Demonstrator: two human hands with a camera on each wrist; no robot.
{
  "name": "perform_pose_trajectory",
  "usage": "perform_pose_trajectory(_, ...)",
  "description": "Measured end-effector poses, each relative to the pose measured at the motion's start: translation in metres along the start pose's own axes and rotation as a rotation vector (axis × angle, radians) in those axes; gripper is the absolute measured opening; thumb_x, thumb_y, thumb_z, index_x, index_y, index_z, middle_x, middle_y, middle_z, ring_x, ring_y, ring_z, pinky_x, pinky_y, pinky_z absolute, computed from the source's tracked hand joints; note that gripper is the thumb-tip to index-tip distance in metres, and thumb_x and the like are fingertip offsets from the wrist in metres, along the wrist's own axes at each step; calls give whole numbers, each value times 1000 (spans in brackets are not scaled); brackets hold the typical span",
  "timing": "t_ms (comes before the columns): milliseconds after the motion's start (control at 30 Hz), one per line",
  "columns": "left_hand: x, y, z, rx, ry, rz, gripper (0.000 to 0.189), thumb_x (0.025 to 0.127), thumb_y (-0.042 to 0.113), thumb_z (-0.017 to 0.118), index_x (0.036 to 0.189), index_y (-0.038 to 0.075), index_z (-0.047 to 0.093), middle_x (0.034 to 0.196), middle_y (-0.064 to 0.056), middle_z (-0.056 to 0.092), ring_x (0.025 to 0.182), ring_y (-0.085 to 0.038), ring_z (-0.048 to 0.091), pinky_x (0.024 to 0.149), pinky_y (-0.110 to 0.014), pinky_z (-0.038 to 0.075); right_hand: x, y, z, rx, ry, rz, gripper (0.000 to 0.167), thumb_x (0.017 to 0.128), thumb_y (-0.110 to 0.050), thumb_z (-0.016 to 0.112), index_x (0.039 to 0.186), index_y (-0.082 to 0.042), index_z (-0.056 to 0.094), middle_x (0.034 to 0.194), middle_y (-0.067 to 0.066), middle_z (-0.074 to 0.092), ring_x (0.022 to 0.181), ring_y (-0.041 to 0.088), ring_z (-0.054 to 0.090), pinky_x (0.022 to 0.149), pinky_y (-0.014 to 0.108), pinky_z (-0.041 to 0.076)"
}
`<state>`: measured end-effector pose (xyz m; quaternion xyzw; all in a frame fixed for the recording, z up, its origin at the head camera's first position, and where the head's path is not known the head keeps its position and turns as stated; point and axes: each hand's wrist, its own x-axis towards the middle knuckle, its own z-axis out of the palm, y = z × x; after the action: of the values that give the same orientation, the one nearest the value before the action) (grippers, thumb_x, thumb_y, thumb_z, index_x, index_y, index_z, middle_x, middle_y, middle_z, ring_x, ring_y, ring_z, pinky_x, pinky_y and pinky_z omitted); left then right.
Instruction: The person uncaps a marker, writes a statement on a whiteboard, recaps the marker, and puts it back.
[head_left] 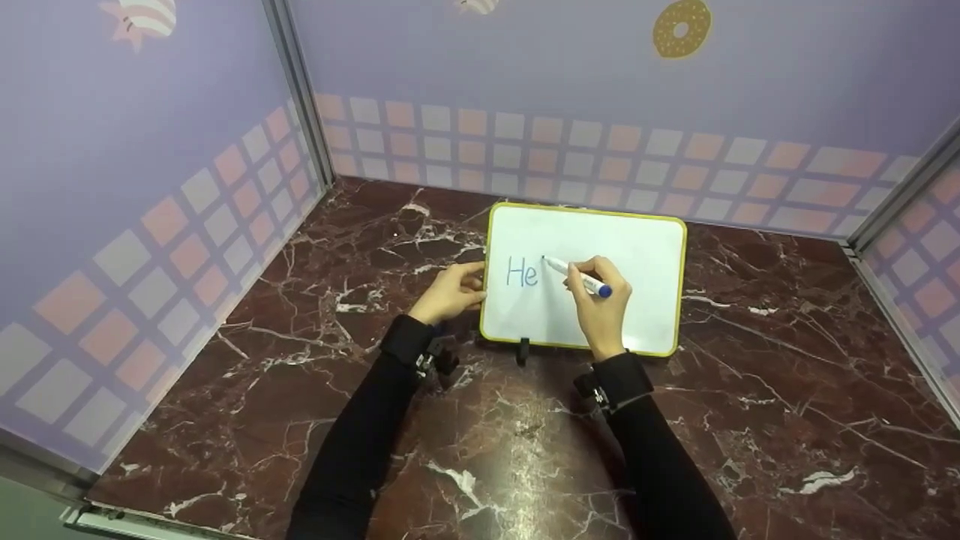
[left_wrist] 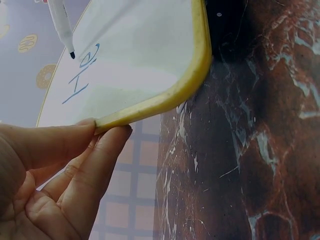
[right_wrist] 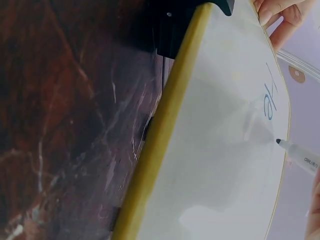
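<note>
A whiteboard (head_left: 645, 300) with a yellow frame leans on a black stand (head_left: 523, 351), with "He" written in blue on its left part. My right hand (head_left: 606, 300) holds a white marker (head_left: 574, 274) with a blue end, its dark tip at the board just right of and above the "e". In the right wrist view the marker (right_wrist: 300, 156) shows its tip at or very near the surface; contact cannot be told. My left hand (head_left: 450, 292) pinches the board's left edge; thumb and finger (left_wrist: 107, 150) grip the yellow frame (left_wrist: 175, 92) in the left wrist view.
A dark red marbled tabletop (head_left: 300, 390) lies under the board. Purple panels with pink and white squares (head_left: 540, 159) enclose the back and sides, and metal posts (head_left: 300, 90) stand at the corners. Each wrist wears a black band with a small device (head_left: 436, 358).
</note>
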<state>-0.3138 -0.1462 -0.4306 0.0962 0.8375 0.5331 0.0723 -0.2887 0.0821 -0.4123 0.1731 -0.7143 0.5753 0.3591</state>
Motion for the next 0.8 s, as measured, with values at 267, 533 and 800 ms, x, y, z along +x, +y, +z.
perform_pose_trajectory(267,0,-1,0,4,-2,2,59,95,-5,59,150,-1,38,119,-30,59,111,-39,65,91,-37,61,0,-2,-3,-16,-30,-8,14,85,13,63,71,11,60,69,23,64,58,-3,57,54,9,47)
perform_pose_trajectory(533,1,-2,-1,7,7,12,60,94,-6,60,150,-1,39,118,-30,61,108,-38,66,90,-36,62,3,-11,-7,-46,-60,20,20,80,17,58,62,10,53,61,22,60,48,2,54,47,9,41)
perform_pose_trajectory(800,2,-2,0,-5,10,2,59,94,-6,60,149,-1,41,113,-25,60,106,-36,67,91,-39,61,4,-3,-10,-12,8,-10,15,87,13,60,72,12,58,72,24,62,59,9,61,55,10,50)
